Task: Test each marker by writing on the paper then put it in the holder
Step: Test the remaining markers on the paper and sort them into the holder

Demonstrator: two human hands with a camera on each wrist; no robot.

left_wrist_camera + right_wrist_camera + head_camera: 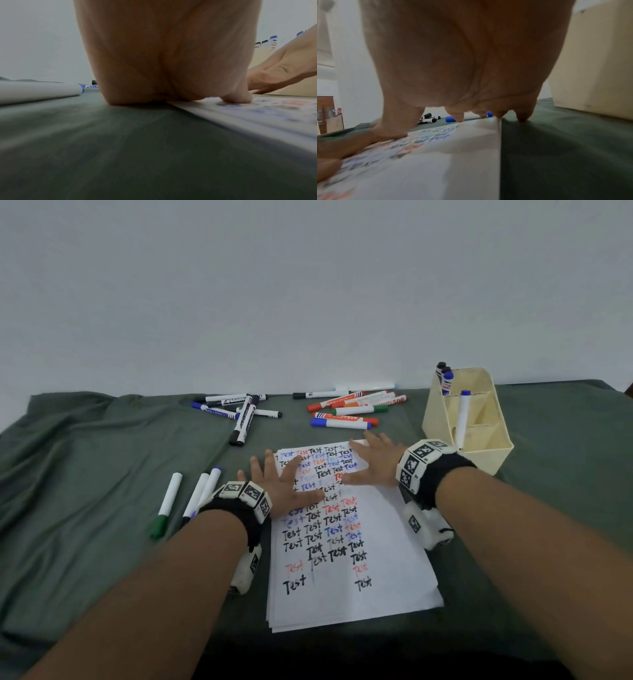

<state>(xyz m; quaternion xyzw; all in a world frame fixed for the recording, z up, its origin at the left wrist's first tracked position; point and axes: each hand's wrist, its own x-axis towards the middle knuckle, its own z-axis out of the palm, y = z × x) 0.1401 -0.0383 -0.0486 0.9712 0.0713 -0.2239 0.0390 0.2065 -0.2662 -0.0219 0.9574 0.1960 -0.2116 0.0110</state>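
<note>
White paper pinned flat under both hands — left hand, right hand — fingers spread, gripping nothing.

bare forearms, each wrist wearing a black band ringed with white black-patterned marker tiles.

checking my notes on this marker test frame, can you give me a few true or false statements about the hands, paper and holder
1. Both hands lie flat on the paper. True: left hand and right hand rest on it with fingers spread.
2. The right hand grips a marker. False: it holds nothing.
3. The holder is empty. False: markers stand in it, including a blue-capped marker.
4. A green-capped marker lies left of the paper. True.
</note>
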